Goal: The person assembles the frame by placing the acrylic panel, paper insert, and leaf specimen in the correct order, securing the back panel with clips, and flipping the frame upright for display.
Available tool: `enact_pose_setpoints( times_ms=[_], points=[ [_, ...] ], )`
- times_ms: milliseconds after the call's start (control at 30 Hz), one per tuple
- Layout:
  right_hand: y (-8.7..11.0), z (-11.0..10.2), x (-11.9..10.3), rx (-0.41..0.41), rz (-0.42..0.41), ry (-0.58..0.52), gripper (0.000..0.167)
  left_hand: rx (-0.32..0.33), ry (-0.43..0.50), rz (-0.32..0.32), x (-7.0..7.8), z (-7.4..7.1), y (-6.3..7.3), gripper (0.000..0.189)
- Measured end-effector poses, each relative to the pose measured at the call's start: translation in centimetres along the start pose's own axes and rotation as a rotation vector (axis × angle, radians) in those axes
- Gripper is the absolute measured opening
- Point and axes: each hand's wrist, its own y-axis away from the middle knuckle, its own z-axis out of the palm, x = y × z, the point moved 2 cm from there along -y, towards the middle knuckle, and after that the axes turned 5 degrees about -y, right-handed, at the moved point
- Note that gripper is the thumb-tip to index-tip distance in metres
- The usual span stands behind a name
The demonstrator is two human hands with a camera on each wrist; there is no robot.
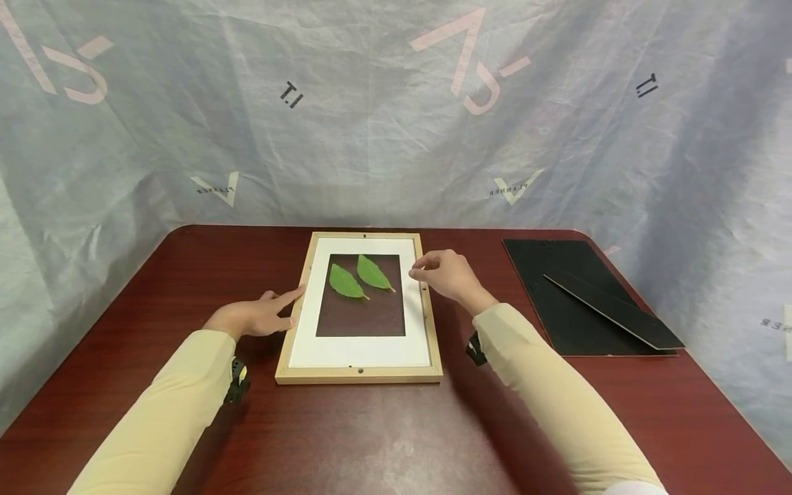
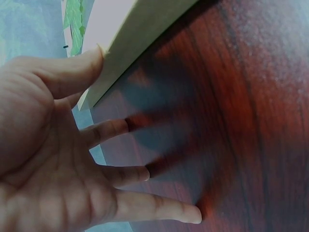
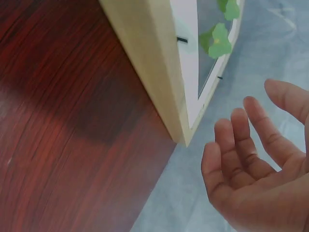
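Note:
A light wooden picture frame [image 1: 396,375] lies flat on the table, with a white mat [image 1: 359,352] inside it. Two green leaves, a left one [image 1: 346,282] and a right one [image 1: 374,273], lie side by side, slanted, over the mat's dark rectangular window [image 1: 361,318]. My left hand [image 1: 256,317] touches the frame's left side; in the left wrist view its thumb [image 2: 77,75] rests on the frame edge while other fingers spread out by the tabletop. My right hand [image 1: 450,276] hovers by the frame's right side, fingers loosely bent, holding nothing.
On the right of the reddish-brown table [image 1: 396,440] lies a black backing board [image 1: 566,302]. A narrower black flap [image 1: 612,309] sits tilted on top of it. Small dark metal tabs show along the frame's inner edge. A pale printed curtain [image 1: 371,137] hangs behind the table.

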Motion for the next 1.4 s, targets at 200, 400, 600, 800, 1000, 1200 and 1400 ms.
enact_pose_setpoints(
  times_ms=[200,400,600,800,1000,1200,1400],
  points=[
    [1.0,-1.0,1.3,-0.002,0.01,-0.052,0.028,-0.002,0.0,0.004,-0.1,0.0,0.0,0.072],
    [2.4,-2.3,2.6,-0.013,0.022,-0.095,0.03,-0.013,0.019,0.009,-0.2,0.1,-0.1,0.072],
    [3.9,-3.7,3.6,-0.025,0.006,-0.11,0.034,-0.022,0.019,0.008,-1.2,0.2,-0.8,0.077],
    [5.3,-4.9,4.6,-0.021,0.011,-0.108,0.035,-0.027,0.022,-0.001,-1.1,0.2,-0.8,0.077],
    [7.2,-6.1,5.5,-0.017,0.002,-0.071,0.035,-0.02,0.003,-0.009,-0.4,0.0,-0.1,0.074],
    [9.1,-7.1,7.0,-0.018,0.017,-0.056,0.04,-0.026,0.001,-0.011,-0.3,0.0,-0.3,0.074],
    [10.7,-7.7,8.2,-0.016,0.025,-0.046,0.043,-0.034,0.014,-0.012,-0.2,0.0,-0.3,0.074]
  ],
)
